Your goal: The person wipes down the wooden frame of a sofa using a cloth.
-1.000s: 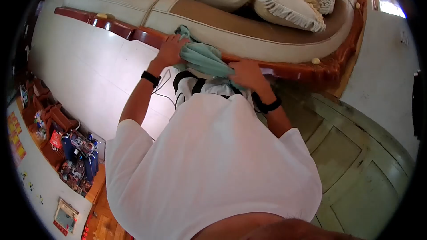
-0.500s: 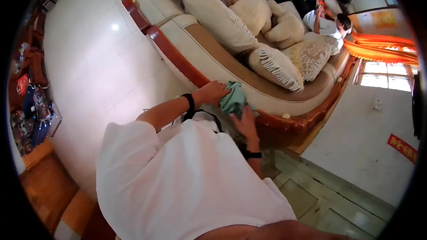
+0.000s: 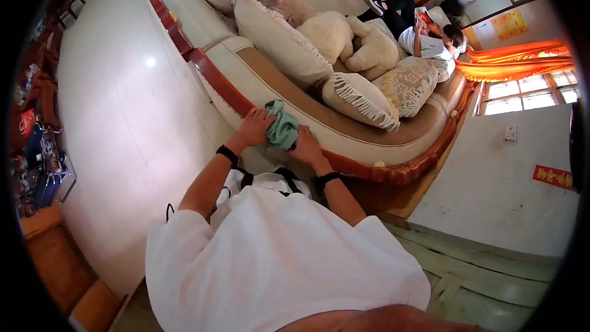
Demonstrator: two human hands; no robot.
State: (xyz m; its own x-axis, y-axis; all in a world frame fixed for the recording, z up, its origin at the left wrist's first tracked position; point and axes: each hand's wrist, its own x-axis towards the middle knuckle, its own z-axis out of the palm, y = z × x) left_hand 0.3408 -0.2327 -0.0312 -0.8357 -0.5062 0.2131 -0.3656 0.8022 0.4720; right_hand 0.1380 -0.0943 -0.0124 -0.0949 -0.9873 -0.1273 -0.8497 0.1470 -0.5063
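Observation:
A crumpled green cloth (image 3: 282, 128) is bunched between my two hands at the wooden back rim of a sofa (image 3: 270, 83). My left hand (image 3: 254, 128) has its fingers closed on the cloth's left side. On the other side, my right hand (image 3: 306, 146) grips the lower right part of the cloth, its fingertips partly hidden in the folds. Both wrists wear black bands. The reddish-brown wood trim (image 3: 224, 92) runs just behind the cloth.
Fringed cushions (image 3: 362, 99) and a cream plush toy (image 3: 344, 42) lie on the sofa. A person (image 3: 424, 37) reclines at its far end. Orange curtains (image 3: 516, 61) hang by the window at right. A pale tiled floor (image 3: 129, 104) stretches along the left.
My right hand, loosely spread beside the cloth before, has closed on it. Both hands and the cloth have shifted left and slightly up in view, as the camera view has also shifted.

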